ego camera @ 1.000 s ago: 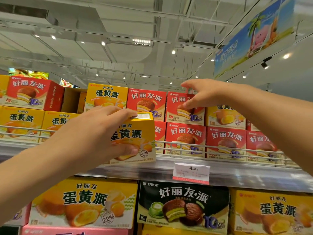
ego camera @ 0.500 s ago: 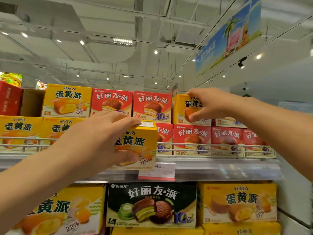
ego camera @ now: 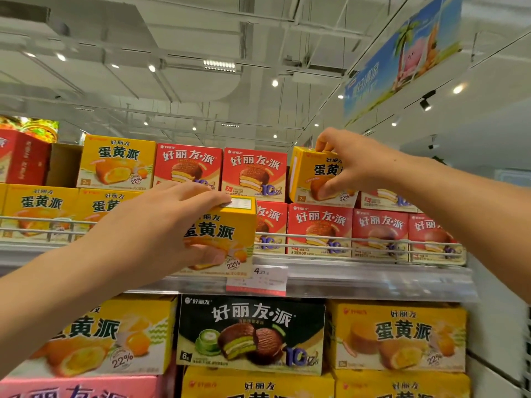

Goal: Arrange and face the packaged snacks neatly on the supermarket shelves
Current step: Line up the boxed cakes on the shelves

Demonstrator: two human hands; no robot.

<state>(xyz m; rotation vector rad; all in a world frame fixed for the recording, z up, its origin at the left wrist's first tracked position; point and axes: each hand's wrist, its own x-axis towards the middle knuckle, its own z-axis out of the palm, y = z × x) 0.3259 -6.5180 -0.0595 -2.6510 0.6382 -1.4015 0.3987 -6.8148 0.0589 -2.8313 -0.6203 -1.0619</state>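
While you are reaching up toward the top shelf (ego camera: 373, 278) with both arms extended, your left hand (ego camera: 149, 228) is gripping a small yellow box (ego camera: 227, 234), fingers curled over its top edge and thumb pressing against the lower part of its front face. You are holding that box upright in front of the shelf's wire rail (ego camera: 359, 242), just left of the price tag (ego camera: 258, 278), with its printed front turned toward you. Your left forearm is rising from the lower left corner, the wrist roughly straight. Your right hand (ego camera: 356, 162) is gripping a second yellow box (ego camera: 309, 173) in the upper row, fingertips hooked on its top and thumb pushing on its front. This box is sitting turned at an angle, one side panel showing, on top of the red boxes (ego camera: 319, 228) of the lower row and beside two red boxes (ego camera: 221, 170) facing forward. Your right forearm is coming in from the right edge, sloping up to the hand. On the shelf below, a dark box (ego camera: 250, 331) is standing between two large yellow boxes (ego camera: 399, 334).
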